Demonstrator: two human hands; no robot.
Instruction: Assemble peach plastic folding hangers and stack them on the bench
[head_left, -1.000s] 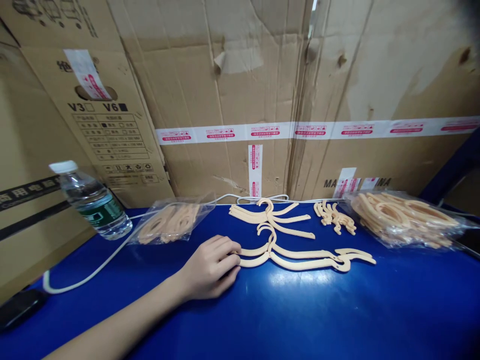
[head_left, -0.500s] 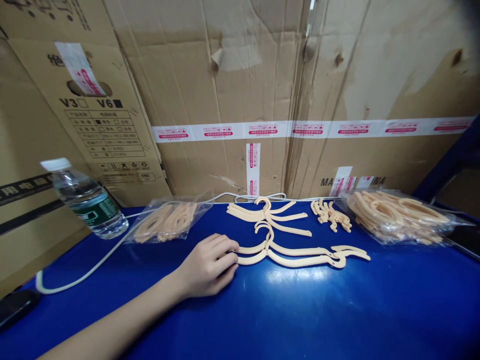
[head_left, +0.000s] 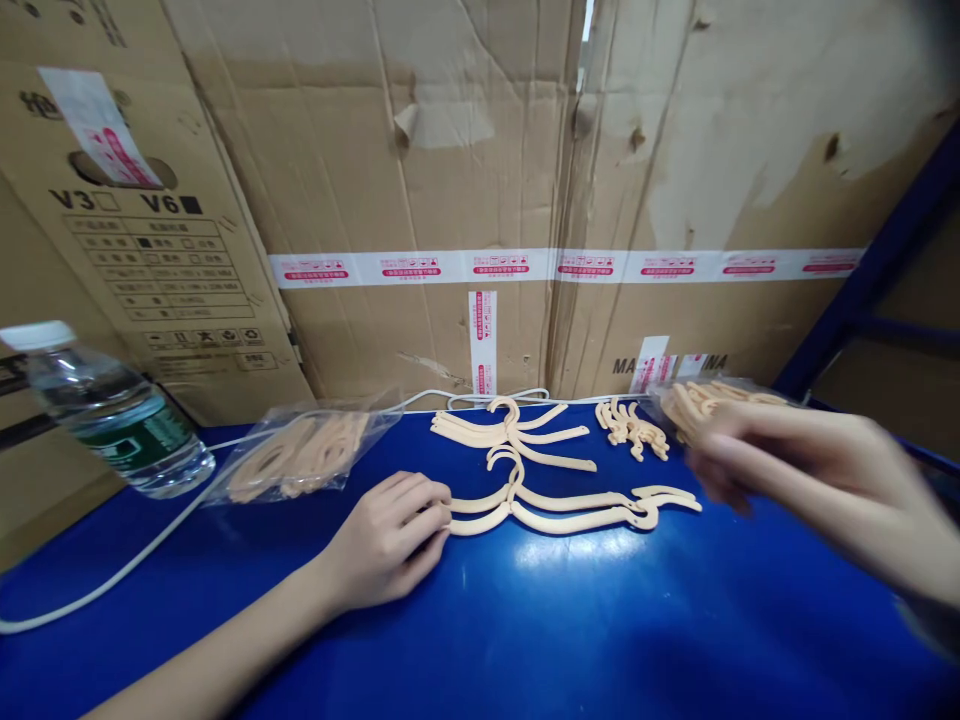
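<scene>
My left hand (head_left: 394, 540) rests on the blue table with its fingers closed on the left ends of a beige clothes hanger (head_left: 574, 522). The hanger's two pairs of curved arms lie spread out, and its hook points up toward the back. At its right end lie small curved pieces (head_left: 667, 497). Directly behind is another stack of beige hanger parts (head_left: 551, 437) with a hook and several arms. My right hand (head_left: 780, 460) is in the air at the right, smeared by motion, in front of a clear bag of beige parts (head_left: 739, 388); its fingertips do not show clearly.
A pile of small beige hook pieces (head_left: 634, 430) lies behind the hanger. At the left are another clear bag of beige parts (head_left: 300, 455) and a water bottle (head_left: 124, 425). A white cable (head_left: 112, 580) runs along the table. Cardboard (head_left: 420, 200) walls the back.
My right hand has come into view from the right, in front of the bag of parts. The view has turned slightly right. My left hand stays at the hanger's left end.
</scene>
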